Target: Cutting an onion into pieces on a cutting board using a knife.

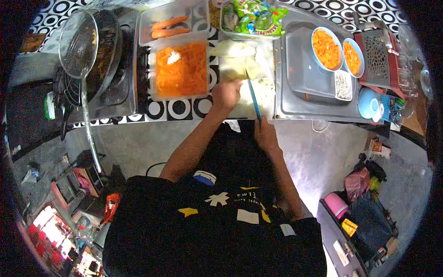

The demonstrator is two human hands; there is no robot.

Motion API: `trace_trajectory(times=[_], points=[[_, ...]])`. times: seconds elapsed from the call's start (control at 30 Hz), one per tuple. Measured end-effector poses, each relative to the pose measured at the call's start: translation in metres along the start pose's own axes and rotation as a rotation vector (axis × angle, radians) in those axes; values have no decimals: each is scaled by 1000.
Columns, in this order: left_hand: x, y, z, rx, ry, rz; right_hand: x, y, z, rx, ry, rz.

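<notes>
My right hand (265, 135) grips a knife (254, 97) with a blue blade, its tip pointing away from me over a pale cutting board (238, 112). Close to the blade lies a heap of finely cut pale vegetable, probably cabbage (264, 91). Larger pale pieces (238, 65) spread over the far part of the board. My left hand (225, 94) is curled at the board's left side, beside the pale pieces. Its fingertips are blurred, so whether it pinches a piece is unclear.
Left of the board stands a plastic tub of shredded carrot (181, 71), with whole carrots (169, 27) in another behind. Green packets (259, 20) fill a container at the back. Bowls of orange shreds (326, 48) stand right. A long-handled strainer (79, 45) rests over a pan at left.
</notes>
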State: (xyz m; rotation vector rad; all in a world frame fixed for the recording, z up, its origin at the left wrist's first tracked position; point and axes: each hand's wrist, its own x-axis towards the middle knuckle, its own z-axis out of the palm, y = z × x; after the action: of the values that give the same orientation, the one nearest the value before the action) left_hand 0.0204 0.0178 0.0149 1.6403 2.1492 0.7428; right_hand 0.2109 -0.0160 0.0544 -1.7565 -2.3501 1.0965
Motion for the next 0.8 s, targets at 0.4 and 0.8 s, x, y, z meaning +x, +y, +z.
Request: trace_trajectory(times=[0.4, 0.8], points=[[14, -3, -1, 286, 78, -16, 3, -10, -28, 35, -107, 15], [-14, 28, -26, 248, 468, 278, -7, 27, -16, 18, -108, 8]])
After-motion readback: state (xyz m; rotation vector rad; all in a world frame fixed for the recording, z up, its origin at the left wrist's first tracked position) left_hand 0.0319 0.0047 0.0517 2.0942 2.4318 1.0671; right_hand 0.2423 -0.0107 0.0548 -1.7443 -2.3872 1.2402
